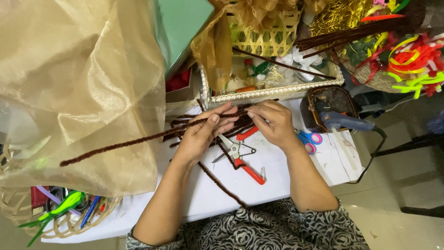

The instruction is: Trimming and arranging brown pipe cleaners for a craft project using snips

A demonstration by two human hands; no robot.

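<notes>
While both hands pinch the brown pipe cleaner [138, 140] above the white desk [277, 171], left hand [199, 134] and right hand [273, 122] each in a closed grip on it, keeping it taut should help; fuzzy, thin and long, it trails leftward past the red-handled snips [240, 159], over gold fabric [78, 88]

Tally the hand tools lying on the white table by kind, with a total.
Red-handled snips: 1
Scissors with blue and pink handles: 1
Blue glue gun: 1
Total: 3
Both hands, left hand and right hand, hold brown pipe cleaners, not tools.
</notes>
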